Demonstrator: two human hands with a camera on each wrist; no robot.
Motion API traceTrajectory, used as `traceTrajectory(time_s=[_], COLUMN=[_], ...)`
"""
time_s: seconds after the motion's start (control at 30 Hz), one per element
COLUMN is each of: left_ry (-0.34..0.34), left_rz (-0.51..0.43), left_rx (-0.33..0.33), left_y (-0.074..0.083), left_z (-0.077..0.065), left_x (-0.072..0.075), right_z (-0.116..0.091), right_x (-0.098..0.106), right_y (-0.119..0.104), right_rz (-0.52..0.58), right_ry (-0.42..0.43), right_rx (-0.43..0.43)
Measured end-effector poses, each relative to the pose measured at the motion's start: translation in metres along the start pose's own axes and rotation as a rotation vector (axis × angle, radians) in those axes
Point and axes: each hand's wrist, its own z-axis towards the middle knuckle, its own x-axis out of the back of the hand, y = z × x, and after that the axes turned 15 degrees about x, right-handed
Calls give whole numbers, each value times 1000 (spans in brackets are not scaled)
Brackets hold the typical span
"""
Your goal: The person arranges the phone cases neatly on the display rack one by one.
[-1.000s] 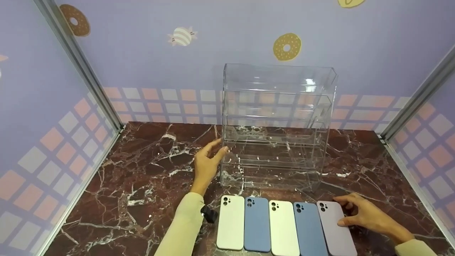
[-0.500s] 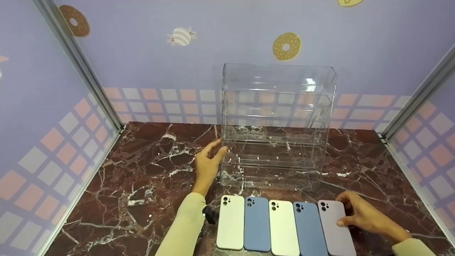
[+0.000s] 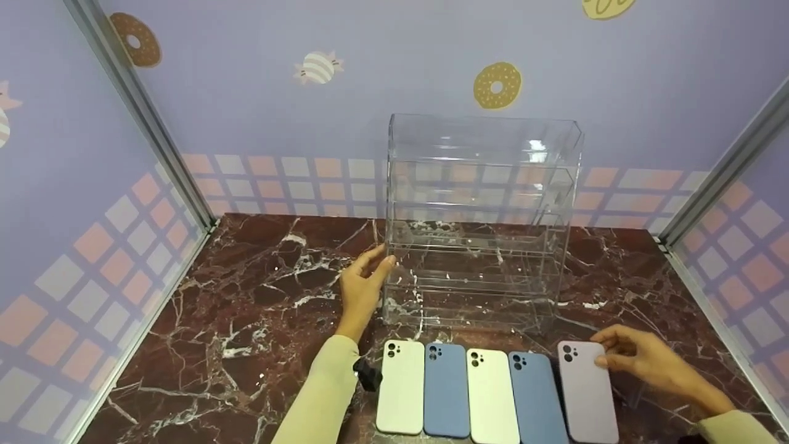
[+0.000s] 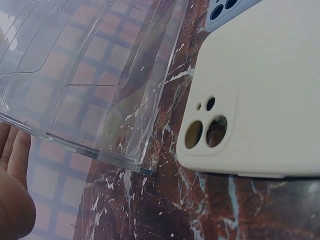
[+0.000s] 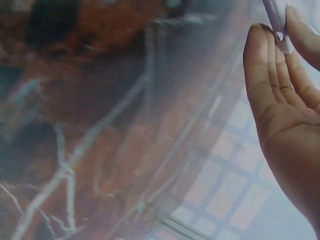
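Lilac case (image 3: 588, 398) pinched in R hand (image 3: 644, 357)

Thumb & fingers are clamped on its upper R edge; it's held just beside R blue case (image 3: 539, 398). Clear tiered rack (image 3: 484, 139), stood farther back, is touched at L side by L hand (image 3: 361, 287), thumb & fingers apart. L white case (image 3: 400, 394), L blue case (image 3: 446, 394) & mid white case (image 3: 493, 398) are lined up on marbled table (image 3: 209, 345).

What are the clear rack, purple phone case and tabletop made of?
Clear rack: likely glossy acrylic; transparent with bright glints.
Purple phone case: probably matte silicone or plastic; even colour, no sharp glare.
Tabletop: seemingly smooth marble or imitation; white veins on dark red.
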Motion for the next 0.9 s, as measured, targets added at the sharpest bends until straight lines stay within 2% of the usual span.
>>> traceTrajectory(time_s=[0.13,0.37,0.67,0.9], left_ry=[4,32,29,45], left_rz=[-29,-47,-100,-91], left_rx=[-3,-5,15,-12], left_y=[0,-3,-4,-5], left_z=[0,0,-4,-2], left_x=[0,-1,-5,-7], right_z=[3,17,48,78], right_x=[12,27,40,51], right_y=[-14,-40,-63,-84], right_rz=[22,8,-89,-123], right_ry=[49,149,288,337], right_rx=[31,7,67,50])
